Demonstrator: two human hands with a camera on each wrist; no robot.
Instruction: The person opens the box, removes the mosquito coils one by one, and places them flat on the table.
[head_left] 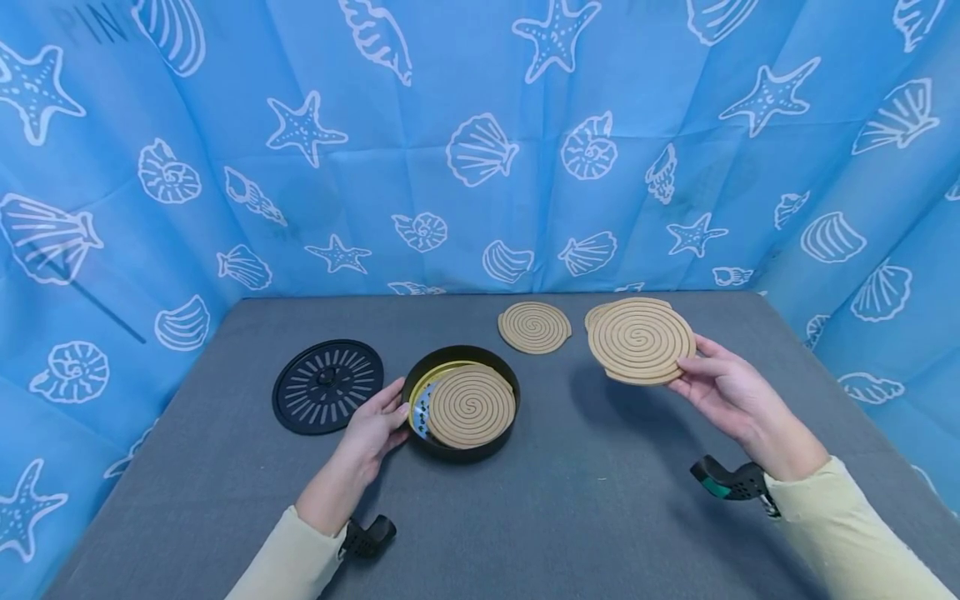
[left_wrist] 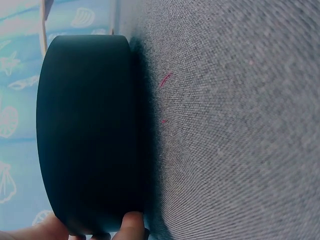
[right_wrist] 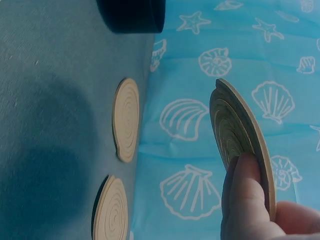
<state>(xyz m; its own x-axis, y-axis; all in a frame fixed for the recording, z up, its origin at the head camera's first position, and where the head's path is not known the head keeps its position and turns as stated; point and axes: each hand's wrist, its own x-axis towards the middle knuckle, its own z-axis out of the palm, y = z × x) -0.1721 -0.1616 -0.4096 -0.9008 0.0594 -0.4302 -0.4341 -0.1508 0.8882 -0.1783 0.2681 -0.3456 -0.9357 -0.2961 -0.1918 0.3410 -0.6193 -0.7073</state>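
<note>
My left hand (head_left: 375, 429) grips the near-left side of a round black mosquito coil holder (head_left: 459, 455), thumb at the rim and fingers round its wall. In the left wrist view the holder's dark wall (left_wrist: 90, 130) stands on the cloth. Inside it a tan spiral mosquito coil (head_left: 472, 407) lies over a yellow-rimmed, blue-and-white printed piece (head_left: 422, 408). Raised above the table, my right hand (head_left: 723, 387) pinches another mosquito coil (head_left: 641, 340) by its edge, thumb on one face and fingers on the other. The right wrist view shows this coil (right_wrist: 235, 125) nearly edge-on.
A single coil (head_left: 534, 327) lies on the grey cloth (head_left: 570, 517) behind the holder. Farther right, a small stack of coils (right_wrist: 112, 210) is partly hidden behind the raised one in the head view. The slotted black lid (head_left: 327, 387) lies left of the holder. A blue shell-print curtain (head_left: 480, 208) hangs behind.
</note>
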